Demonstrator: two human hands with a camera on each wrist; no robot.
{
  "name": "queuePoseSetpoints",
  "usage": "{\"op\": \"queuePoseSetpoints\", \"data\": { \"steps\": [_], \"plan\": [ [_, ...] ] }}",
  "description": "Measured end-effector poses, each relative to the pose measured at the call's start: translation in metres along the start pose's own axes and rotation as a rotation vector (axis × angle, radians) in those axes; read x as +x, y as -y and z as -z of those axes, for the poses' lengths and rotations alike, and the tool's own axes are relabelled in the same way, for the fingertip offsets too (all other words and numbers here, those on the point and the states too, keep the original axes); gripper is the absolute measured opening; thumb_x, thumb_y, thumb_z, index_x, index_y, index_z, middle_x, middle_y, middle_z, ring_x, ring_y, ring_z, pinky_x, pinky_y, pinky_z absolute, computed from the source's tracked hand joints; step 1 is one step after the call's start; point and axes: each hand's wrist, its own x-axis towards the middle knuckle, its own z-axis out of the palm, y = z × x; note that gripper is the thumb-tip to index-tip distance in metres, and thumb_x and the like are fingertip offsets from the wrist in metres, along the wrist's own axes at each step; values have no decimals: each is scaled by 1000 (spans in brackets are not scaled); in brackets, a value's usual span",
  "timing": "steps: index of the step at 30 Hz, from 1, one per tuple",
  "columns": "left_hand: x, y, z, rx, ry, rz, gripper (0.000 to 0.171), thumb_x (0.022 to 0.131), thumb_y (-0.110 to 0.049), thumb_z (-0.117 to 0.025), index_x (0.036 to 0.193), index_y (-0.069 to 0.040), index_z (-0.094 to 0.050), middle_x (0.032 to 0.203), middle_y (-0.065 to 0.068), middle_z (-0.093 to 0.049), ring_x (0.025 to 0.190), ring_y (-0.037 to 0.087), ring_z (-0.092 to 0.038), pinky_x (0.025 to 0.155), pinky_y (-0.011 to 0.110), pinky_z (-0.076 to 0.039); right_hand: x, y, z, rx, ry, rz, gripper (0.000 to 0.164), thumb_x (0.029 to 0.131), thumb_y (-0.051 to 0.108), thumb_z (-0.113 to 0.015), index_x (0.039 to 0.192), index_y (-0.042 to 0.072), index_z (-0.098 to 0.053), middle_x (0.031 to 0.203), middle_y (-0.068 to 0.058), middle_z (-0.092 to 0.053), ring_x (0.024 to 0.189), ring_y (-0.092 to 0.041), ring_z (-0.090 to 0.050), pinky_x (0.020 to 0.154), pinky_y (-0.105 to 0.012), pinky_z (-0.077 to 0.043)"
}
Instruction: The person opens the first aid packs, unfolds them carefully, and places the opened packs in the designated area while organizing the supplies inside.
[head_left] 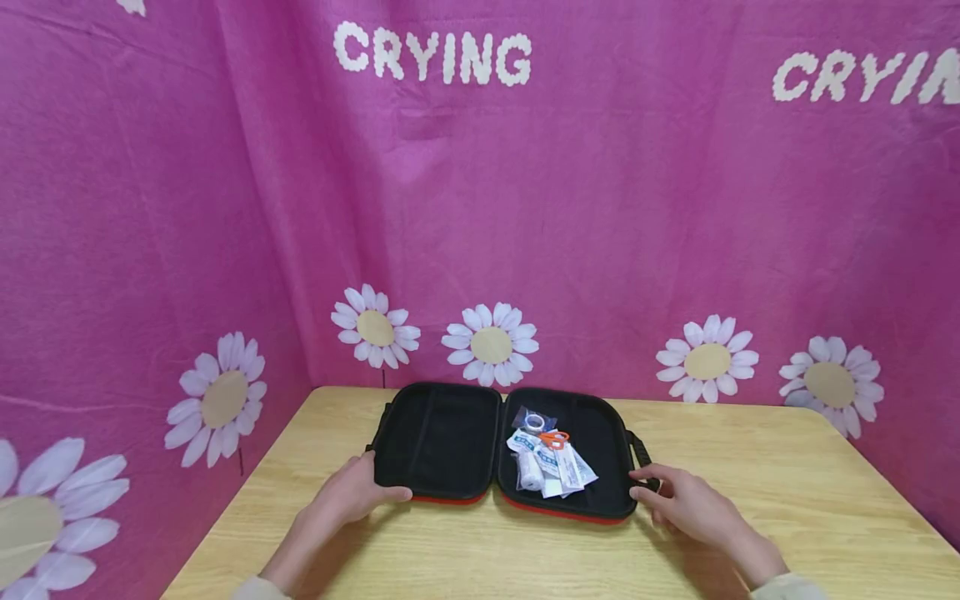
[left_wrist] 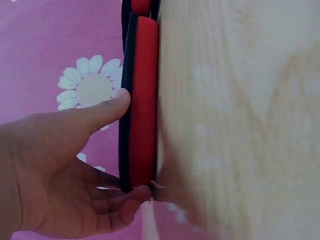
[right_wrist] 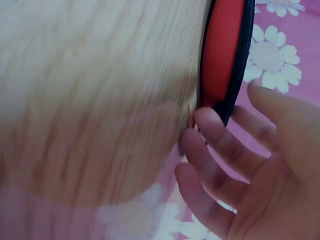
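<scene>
A zippered first-aid case (head_left: 459, 492), red outside and black inside, lies unfolded on the table. My left hand (head_left: 352, 490) grips its left half at the near corner, with the thumb on the zip rim and the other fingers curled by the side and underside in the left wrist view. At the right half's near corner, beside the black handle (head_left: 640, 450), my right hand (head_left: 693, 504) holds the edge between thumb and bent fingers. In that half lie orange-handled scissors (head_left: 555, 439), a roll of tape (head_left: 534, 422), a rolled bandage (head_left: 530, 471) and several white packets (head_left: 570, 467).
The light wooden table (head_left: 480, 558) extends to both sides and in front of the case. A pink curtain (head_left: 585, 208) with daisies and white lettering hangs behind the table and along its left side.
</scene>
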Motion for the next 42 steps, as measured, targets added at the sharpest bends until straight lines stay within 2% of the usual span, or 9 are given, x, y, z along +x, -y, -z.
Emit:
{"op": "queuePoseSetpoints", "data": {
  "steps": [6,14,17,20,24,27,33,36,42],
  "plan": [
    [-3,-4,10,53,24,-34,75,73,-42,-83,122,9,-58,111,21,-67,101,33,-64,91,52,-50,2,11,-3,-147,-63,-87,38,86,36,-74,119,18,-68,66,8,-56,58,-7,-49,54,-32,-36],
    [-10,-18,8,303,-36,-27,80,76,-54,-78,127,5,-61,123,25,-62,108,43,-60,90,57,-48,6,16,-2,-149,-71,-152,40,79,23,-71,117,10,-64,73,4,-61,66,-11,-54,57,-32,-38],
    [-10,-21,8,328,-39,-15,70,76,-56,-77,114,1,-68,114,20,-64,98,37,-61,82,54,-49,8,17,-4,-118,-72,-165,49,78,17,-68,123,-1,-60,75,1,-59,62,-12,-54,55,-31,-40],
    [-7,-19,9,314,-32,15,58,73,-59,-78,90,-4,-71,92,11,-66,82,27,-61,70,49,-49,10,20,-4,-97,-62,-184,55,78,12,-65,128,-9,-55,71,-2,-58,56,-14,-55,51,-31,-42],
    [-3,-13,8,274,-60,19,52,68,-61,-81,74,-11,-67,75,2,-64,71,20,-60,61,44,-46,15,21,-1,-166,-48,-184,53,79,13,-66,127,-9,-57,79,-9,-66,66,-20,-59,55,-34,-45],
    [-3,-8,8,261,-62,9,55,68,-62,-80,82,-11,-69,82,2,-68,77,21,-63,64,44,-47,16,16,-1,-181,-48,-165,53,79,15,-67,126,-8,-58,86,-9,-68,73,-20,-59,60,-35,-45],
    [1,-4,6,230,-68,4,69,69,-60,-81,109,-5,-67,104,10,-71,94,28,-66,76,51,-50,10,0,-5,95,-27,-130,56,85,12,-66,135,-8,-51,76,-4,-62,52,-16,-59,47,-29,-44],
    [2,-3,5,211,-73,0,78,69,-58,-82,120,-2,-64,113,14,-71,100,31,-67,78,52,-51,6,-5,-5,153,-5,-104,56,89,14,-66,138,-8,-48,74,-5,-61,49,-15,-59,43,-28,-43],
    [2,-3,6,215,-32,23,84,71,-58,-81,128,1,-60,119,17,-69,103,32,-66,81,54,-51,6,-5,-4,5,-76,-34,52,89,20,-69,132,-6,-57,82,-4,-58,65,-10,-53,57,-26,-43]
  ]
}}
